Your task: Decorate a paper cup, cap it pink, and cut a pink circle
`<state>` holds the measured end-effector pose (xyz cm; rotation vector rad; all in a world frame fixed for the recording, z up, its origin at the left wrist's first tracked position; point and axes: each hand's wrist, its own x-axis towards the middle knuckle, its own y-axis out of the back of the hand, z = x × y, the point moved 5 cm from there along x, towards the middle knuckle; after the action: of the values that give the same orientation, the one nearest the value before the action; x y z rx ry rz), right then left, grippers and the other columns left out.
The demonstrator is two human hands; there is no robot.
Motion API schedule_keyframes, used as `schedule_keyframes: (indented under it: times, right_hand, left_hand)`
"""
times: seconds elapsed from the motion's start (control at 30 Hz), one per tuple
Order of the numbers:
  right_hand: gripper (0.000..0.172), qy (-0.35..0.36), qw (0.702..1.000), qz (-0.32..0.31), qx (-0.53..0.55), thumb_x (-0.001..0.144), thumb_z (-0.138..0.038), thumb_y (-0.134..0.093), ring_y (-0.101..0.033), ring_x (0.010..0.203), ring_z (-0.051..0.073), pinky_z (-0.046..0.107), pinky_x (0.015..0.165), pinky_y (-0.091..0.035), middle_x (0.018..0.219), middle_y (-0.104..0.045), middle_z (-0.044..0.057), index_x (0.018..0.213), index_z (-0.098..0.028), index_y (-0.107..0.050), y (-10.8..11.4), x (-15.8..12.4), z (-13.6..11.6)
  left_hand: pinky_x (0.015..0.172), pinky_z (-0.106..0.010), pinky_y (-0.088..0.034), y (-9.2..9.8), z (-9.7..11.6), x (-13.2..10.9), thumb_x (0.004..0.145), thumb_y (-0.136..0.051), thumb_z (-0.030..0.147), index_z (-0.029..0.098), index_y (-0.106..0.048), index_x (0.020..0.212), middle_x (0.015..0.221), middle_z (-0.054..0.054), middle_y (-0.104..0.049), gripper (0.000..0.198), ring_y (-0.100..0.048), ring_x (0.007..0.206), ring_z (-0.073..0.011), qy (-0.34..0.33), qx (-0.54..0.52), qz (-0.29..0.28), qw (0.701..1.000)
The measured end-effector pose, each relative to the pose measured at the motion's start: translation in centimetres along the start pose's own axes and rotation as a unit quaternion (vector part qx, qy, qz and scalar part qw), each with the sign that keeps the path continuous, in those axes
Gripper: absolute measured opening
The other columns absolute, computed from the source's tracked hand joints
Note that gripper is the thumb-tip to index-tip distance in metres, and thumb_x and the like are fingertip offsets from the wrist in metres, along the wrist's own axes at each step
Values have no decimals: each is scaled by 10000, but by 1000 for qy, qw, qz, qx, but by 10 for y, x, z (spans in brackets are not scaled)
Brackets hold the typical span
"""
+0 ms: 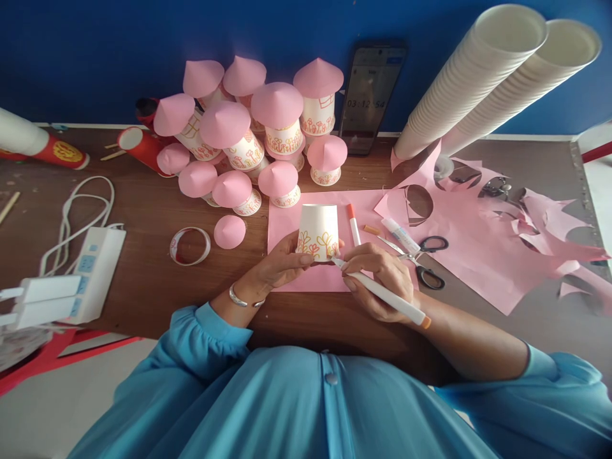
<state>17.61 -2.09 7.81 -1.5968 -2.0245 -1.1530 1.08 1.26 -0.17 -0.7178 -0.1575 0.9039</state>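
Observation:
In my left hand (284,262) is a white paper cup (318,220), held upside down by its lower part. Orange and red flower drawings run around the cup near its rim. My right hand (382,280) grips a white marker (389,298) with an orange end, its tip at the cup's lower right edge. Beneath both hands lies a pink paper sheet (287,223). On that sheet, a red-capped marker (353,224), a loose orange cap (371,229), a glue stick (400,236) and black-handled scissors (430,261) lie to the right of the cup.
Several decorated cups with pink cone roofs (224,124) stand behind my hands. A phone (371,99) leans on the blue wall. Tall paper cup stacks (471,80) and pink scraps (478,248) are at right. Left are a tape-like ring (173,245) and a power strip (98,274).

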Motion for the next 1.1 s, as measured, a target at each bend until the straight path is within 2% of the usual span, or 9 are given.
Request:
schedule_keyframes:
  times: [0.1, 0.23, 0.37, 0.53, 0.8, 1.0, 1.1]
  right_hand:
    - [229, -2, 1000, -6, 3, 896, -111, -606, -726, 734, 203, 295, 577, -598, 796, -679, 36, 1097, -221, -595, 1, 1, 0]
    - [196, 4, 1000, -4, 1, 905, -115, -597, -727, 731, 198, 300, 576, -606, 802, -678, 38, 1072, -217, -593, 0, 1, 0]
    - [172, 1, 1000, -4, -5, 911, -114, -596, -722, 720, 196, 297, 573, -599, 792, -671, 39, 1051, -214, -588, -1, 0, 1]
    - [223, -10, 1000, -9, -5, 892, -99, -603, -721, 717, 199, 301, 602, -599, 793, -681, 30, 1077, -224, -595, -1, 0, 2]
    - [195, -8, 1000, -11, -5, 916, -116, -592, -702, 707, 195, 303, 583, -601, 809, -672, 39, 1076, -227, -591, -1, -1, 2]
    - [174, -2, 1000, -8, -1, 913, -115, -590, -717, 719, 195, 303, 604, -609, 792, -672, 36, 1053, -217, -583, -2, -1, 1]
    - [168, 3, 1000, -3, 0, 909, -110, -587, -720, 712, 192, 299, 585, -602, 785, -671, 28, 1031, -225, -582, -3, -1, 0]
  left_hand:
    - [854, -354, -592, 1, 0, 0, 739, -875, 396, 160, -751, 1146, 1071, -127, -791, 486, -751, 992, -271, 5, 2, 13, 1000]
    - [837, -339, -583, -1, 1, 1, 739, -877, 365, 162, -760, 1102, 1010, -108, -796, 432, -753, 925, -244, 3, 3, 10, 1000]
    - [855, -347, -576, -1, 1, 0, 756, -867, 366, 158, -757, 1118, 1066, -124, -793, 432, -752, 960, -255, 0, 6, 6, 1000]
    - [873, -368, -576, 1, -1, -1, 726, -898, 359, 143, -753, 1117, 985, -117, -792, 470, -753, 935, -261, 7, 13, 23, 1000]
    - [874, -362, -565, -3, 0, 0, 730, -896, 393, 154, -753, 1102, 986, -109, -793, 465, -752, 945, -264, 8, 25, 8, 1000]
    - [797, -312, -553, -4, 2, 0, 737, -890, 358, 154, -763, 1089, 949, -93, -789, 426, -731, 847, -212, 5, 12, 7, 1000]
    - [802, -318, -552, -3, 1, 1, 722, -896, 370, 151, -765, 1056, 949, -95, -788, 420, -728, 839, -214, 6, 9, 11, 1000]
